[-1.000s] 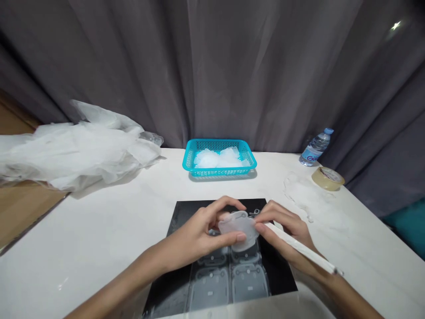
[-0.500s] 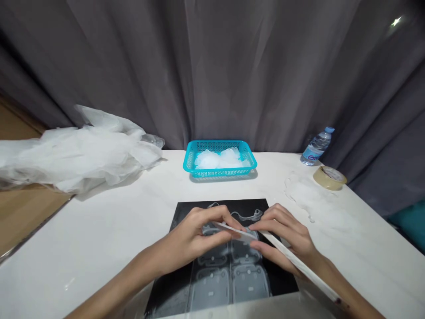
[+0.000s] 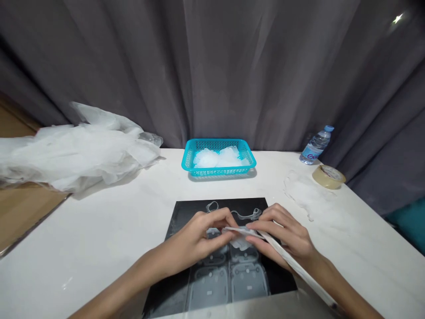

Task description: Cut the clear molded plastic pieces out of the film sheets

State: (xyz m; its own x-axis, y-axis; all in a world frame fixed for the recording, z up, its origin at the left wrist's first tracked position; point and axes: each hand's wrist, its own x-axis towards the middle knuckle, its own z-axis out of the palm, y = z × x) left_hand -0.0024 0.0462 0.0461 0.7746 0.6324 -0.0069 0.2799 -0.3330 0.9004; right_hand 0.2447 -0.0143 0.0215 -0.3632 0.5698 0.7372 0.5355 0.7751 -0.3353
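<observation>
My left hand [image 3: 207, 232] pinches one edge of a small, thin, whitish translucent sheet [image 3: 241, 241], its thumb below and fingers above. My right hand [image 3: 287, 230] is closed on the sheet's other side, close to the left fingertips. A long, narrow white strip [image 3: 299, 268] runs from under the right fingers along the wrist to the lower right; its exact kind I cannot tell. Beneath both hands lies a black board [image 3: 166, 283] with clear moulded plastic pieces [image 3: 249, 279] on it. Clear curly plastic bits [image 3: 247, 215] lie near its far edge.
A turquoise basket [image 3: 219, 172] with white translucent pieces stands at the back. To the left is a heap of white plastic bags [image 3: 83, 153] over cardboard [image 3: 33, 208]. At the right are a water bottle [image 3: 315, 146], a tape roll [image 3: 328, 177] and a thin clear film [image 3: 308, 195].
The sheet has shifted and bent between my fingers, with a crumpled part now hanging below. My left fingers have drawn slightly back from the right ones.
</observation>
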